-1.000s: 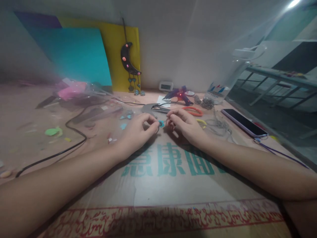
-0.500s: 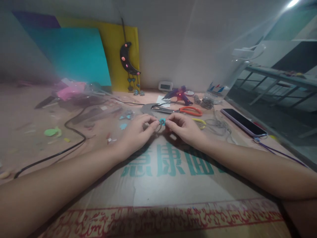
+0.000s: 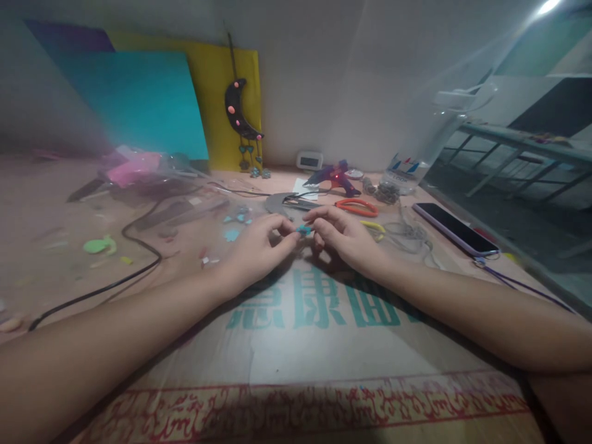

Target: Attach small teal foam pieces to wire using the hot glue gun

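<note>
Between the thumb and forefinger of my left hand is a small turquoise flower-shaped piece, seen nearly edge-on. My right hand is close at its right side, fingers bent and slightly apart; whether a fingertip touches the piece I cannot tell. Both hands are above a cardboard sheet printed with green characters. Left of my left hand lie another flat turquoise piece and some small blue bits.
Beyond my hands are orange-handled scissors, a purple glue gun with a red light and a small white digital display. Grey cord and a phone lie right. A dark moon ornament hangs behind; a black cable curves left.
The turquoise piece has turned from facing me to nearly edge-on. The fingers of my right hand have loosened and spread a little; my left hand keeps its pinch.
</note>
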A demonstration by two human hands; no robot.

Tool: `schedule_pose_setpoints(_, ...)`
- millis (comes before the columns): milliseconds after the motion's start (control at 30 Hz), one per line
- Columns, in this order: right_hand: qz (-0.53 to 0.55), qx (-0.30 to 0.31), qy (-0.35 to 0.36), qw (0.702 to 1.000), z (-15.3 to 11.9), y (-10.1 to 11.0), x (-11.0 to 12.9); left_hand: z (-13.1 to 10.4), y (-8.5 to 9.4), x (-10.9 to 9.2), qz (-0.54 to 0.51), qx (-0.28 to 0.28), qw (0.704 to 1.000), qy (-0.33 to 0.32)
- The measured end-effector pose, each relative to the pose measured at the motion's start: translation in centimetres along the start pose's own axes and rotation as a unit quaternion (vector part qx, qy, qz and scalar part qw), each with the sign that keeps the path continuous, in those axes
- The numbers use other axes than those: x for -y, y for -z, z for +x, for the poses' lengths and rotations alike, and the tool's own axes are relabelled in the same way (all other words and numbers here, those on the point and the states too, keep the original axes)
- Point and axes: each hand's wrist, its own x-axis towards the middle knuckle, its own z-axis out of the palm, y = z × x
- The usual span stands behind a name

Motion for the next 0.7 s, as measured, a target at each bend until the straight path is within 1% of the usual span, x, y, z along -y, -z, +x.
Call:
schedule_pose_setpoints(67, 0.064, 0.047, -0.035, 0.996, 0.11, -0.05, -0.19, -0.02, 0.06, -0.02, 0.004, -0.018, 1.0, 0.004)
schedule_pose_setpoints(133, 0.103, 0.093, -0.061, 0.988, 0.19, -0.15, -0.38, -0.05, 0.13, -0.05, 0.003, -0.024, 1.0, 0.008)
schedule_pose_setpoints(167, 0.113, 0.106, -0.066, 0.986, 0.2, -0.2, -0.46, -0.07, 0.15, -0.06, 0.002, -0.025, 1.0, 0.011)
schedule_pose_setpoints(233, 0.112, 0.11, -0.067, 0.985, 0.17, -0.27, -0.52, -0.08, 0.17, -0.07, -0.001, -0.027, 0.999, 0.02)
schedule_pose_setpoints(267, 0.104, 0.1, -0.062, 0.988, 0.14, -0.28, -0.5, -0.08, 0.17, -0.09, -0.002, -0.029, 0.999, 0.026)
schedule_pose_setpoints(333, 0.073, 0.062, -0.047, 0.994, 0.07, -0.23, -0.38, -0.06, 0.16, -0.14, -0.007, -0.032, 0.999, 0.033)
schedule_pose_setpoints(467, 0.007, -0.009, -0.027, 1.0, 0.01, -0.03, -0.14, 0.0, 0.19, -0.46, -0.025, -0.019, 0.998, 0.047)
schedule_pose_setpoints(567, -0.032, -0.025, -0.026, 0.999, 0.02, 0.07, -0.18, 0.01, 0.2, -0.73, -0.031, -0.01, 0.997, 0.064)
schedule_pose_setpoints(700, -0.076, -0.053, 0.006, 0.996, -0.06, 0.07, -0.2, -0.02, 0.08, -0.58, -0.04, -0.008, 0.997, 0.07)
